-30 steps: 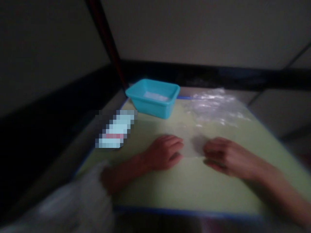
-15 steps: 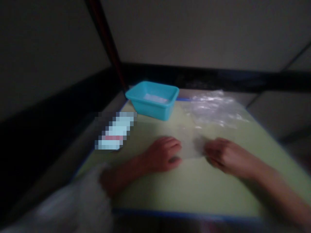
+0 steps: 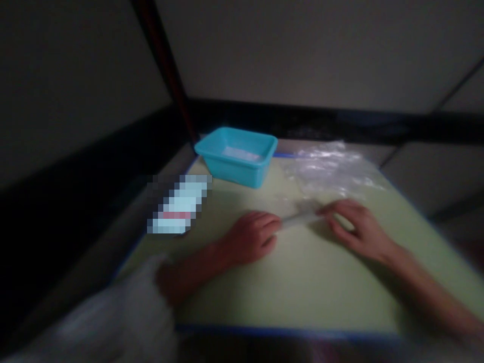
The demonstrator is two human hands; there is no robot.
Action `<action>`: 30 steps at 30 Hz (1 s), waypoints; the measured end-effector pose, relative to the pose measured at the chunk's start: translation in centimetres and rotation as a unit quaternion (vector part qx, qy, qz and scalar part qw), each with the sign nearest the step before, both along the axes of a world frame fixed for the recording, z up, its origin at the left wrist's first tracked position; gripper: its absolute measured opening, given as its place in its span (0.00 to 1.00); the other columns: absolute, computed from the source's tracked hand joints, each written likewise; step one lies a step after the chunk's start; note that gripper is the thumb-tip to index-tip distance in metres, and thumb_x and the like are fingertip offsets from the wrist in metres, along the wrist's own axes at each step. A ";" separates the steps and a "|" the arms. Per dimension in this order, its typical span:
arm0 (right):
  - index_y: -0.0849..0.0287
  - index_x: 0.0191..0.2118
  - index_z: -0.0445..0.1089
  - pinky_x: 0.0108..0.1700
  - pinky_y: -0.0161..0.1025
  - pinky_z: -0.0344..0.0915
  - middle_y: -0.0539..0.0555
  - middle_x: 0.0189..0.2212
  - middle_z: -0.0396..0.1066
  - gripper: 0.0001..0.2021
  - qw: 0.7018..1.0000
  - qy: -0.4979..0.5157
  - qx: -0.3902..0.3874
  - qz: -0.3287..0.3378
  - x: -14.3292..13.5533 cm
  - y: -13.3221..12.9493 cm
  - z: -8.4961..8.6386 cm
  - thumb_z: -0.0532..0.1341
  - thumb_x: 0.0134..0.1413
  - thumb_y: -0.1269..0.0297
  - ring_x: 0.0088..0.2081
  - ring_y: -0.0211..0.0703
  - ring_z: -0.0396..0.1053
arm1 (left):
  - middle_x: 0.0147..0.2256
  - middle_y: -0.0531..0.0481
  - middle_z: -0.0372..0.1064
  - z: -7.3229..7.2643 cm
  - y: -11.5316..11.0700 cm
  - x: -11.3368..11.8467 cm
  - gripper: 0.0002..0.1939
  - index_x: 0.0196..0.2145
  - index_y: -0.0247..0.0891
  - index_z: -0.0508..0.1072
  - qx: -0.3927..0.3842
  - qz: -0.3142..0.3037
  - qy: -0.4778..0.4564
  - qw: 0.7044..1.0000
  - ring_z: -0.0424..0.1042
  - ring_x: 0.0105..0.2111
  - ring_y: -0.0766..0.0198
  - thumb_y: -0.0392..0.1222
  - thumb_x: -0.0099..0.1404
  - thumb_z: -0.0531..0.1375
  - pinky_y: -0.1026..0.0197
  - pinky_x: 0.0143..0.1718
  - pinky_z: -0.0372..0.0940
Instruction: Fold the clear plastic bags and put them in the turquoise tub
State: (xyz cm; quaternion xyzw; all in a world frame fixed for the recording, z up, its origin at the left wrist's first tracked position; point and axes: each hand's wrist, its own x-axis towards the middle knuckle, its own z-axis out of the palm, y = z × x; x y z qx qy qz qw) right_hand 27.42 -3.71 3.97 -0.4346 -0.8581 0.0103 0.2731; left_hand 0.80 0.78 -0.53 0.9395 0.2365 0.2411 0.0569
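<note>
A small piece of clear plastic, apparently a bag (image 3: 298, 220), lies on the table between my hands, with a pale folded strip along its near side. My left hand (image 3: 255, 237) rests at the strip's left end, fingers curled down on it. At the other end, my right hand (image 3: 351, 227) pinches the strip between thumb and fingertips, wrist raised a little off the table. Blur and dim light hide the exact edges of the plastic.
A turquoise plastic basin (image 3: 236, 174) with something white (image 3: 242, 153) inside stands at the back. Crumpled clear plastic bags (image 3: 336, 169) lie at the back right. A blurred-out phone-like object (image 3: 183, 204) is at the left edge of the yellow-green table (image 3: 295, 292).
The plastic's near side has gone from lying flat to a narrow folded strip. My right hand has shifted slightly up and away, its fingers now stretched to the strip. The left hand barely moved.
</note>
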 end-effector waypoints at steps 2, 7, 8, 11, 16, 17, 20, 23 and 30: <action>0.58 0.39 0.69 0.38 0.44 0.67 0.57 0.36 0.75 0.09 0.998 0.040 -0.027 -0.034 -0.1 -0.1 0.0 0.52 0.60 0.65 0.37 0.47 0.72 | 0.40 0.45 0.73 -0.1 0.2 0.0 0.10 0.39 0.34 0.73 -0.021 0.015 -0.031 0.999 0.72 0.40 0.60 0.34 0.62 0.53 0.57 0.45 0.65; 0.57 0.35 0.67 0.26 0.38 0.64 0.57 0.34 0.74 0.10 0.983 0.132 -0.075 -0.104 -0.4 -0.3 0.1 0.52 0.61 0.60 0.33 0.47 0.71 | 0.35 0.46 0.73 0.4 0.6 -0.1 0.10 0.34 0.34 0.72 -0.115 0.053 -0.126 0.984 0.72 0.36 0.63 0.37 0.65 0.52 0.62 0.40 0.65; 0.57 0.34 0.66 0.25 0.37 0.63 0.56 0.32 0.73 0.10 0.980 0.150 -0.070 -0.107 -0.4 -0.2 0.0 0.53 0.61 0.59 0.31 0.46 0.71 | 0.33 0.47 0.73 0.6 0.7 -0.1 0.09 0.33 0.34 0.72 -0.131 0.062 -0.140 0.979 0.72 0.34 0.64 0.37 0.64 0.52 0.62 0.39 0.65; 0.56 0.34 0.64 0.22 0.34 0.60 0.53 0.27 0.69 0.08 0.972 0.198 -0.070 -0.103 -0.3 -0.1 -0.3 0.54 0.61 0.59 0.28 0.41 0.68 | 0.28 0.50 0.71 1.4 0.6 -0.1 0.09 0.30 0.34 0.71 -0.178 0.082 -0.159 0.968 0.70 0.30 0.66 0.39 0.63 0.53 0.65 0.33 0.63; 0.56 0.33 0.61 0.25 0.35 0.64 0.49 0.23 0.65 0.10 0.951 0.281 -0.103 -0.075 -0.6 -0.2 -0.3 0.54 0.62 0.56 0.24 0.38 0.66 | 0.20 0.56 0.60 2.3 0.3 -0.1 0.14 0.23 0.35 0.64 -0.317 0.080 -0.194 0.925 0.67 0.23 0.69 0.46 0.62 0.53 0.68 0.24 0.58; 0.56 0.33 0.61 0.25 0.35 0.64 0.48 0.22 0.65 0.11 0.944 0.299 -0.117 -0.074 -0.8 -0.2 -0.2 0.55 0.61 0.55 0.23 0.37 0.66 | 0.21 0.56 0.61 2.3 0.3 -0.1 0.15 0.24 0.36 0.63 -0.367 0.066 -0.207 0.904 0.68 0.23 0.69 0.48 0.62 0.53 0.68 0.23 0.59; 0.55 0.32 0.59 0.21 0.34 0.62 0.46 0.19 0.64 0.14 0.921 0.345 -0.160 -0.089 -1.2 -0.3 0.4 0.57 0.57 0.49 0.19 0.36 0.64 | 0.25 0.52 0.69 2.5 0.1 0.1 0.16 0.29 0.36 0.62 -0.512 0.018 -0.236 0.826 0.71 0.21 0.67 0.54 0.60 0.55 0.68 0.20 0.62; 0.54 0.32 0.58 0.16 0.32 0.58 0.43 0.16 0.60 0.16 0.899 0.373 -0.205 -0.104 -1.4 -0.3 0.7 0.58 0.54 0.46 0.15 0.34 0.60 | 0.24 0.51 0.71 2.7 -0.1 0.3 0.21 0.31 0.36 0.61 -0.580 0.014 -0.273 0.767 0.70 0.17 0.67 0.57 0.56 0.60 0.68 0.17 0.63; 0.55 0.32 0.58 0.15 0.31 0.54 0.42 0.16 0.57 0.15 0.847 0.415 -0.307 -0.127 -1.8 0.8 -1.3 0.57 0.54 0.49 0.15 0.32 0.58 | 0.25 0.50 0.73 2.1 0.9 0.2 0.18 0.32 0.36 0.60 -0.668 0.073 -0.264 0.691 0.73 0.18 0.66 0.54 0.58 0.60 0.69 0.16 0.61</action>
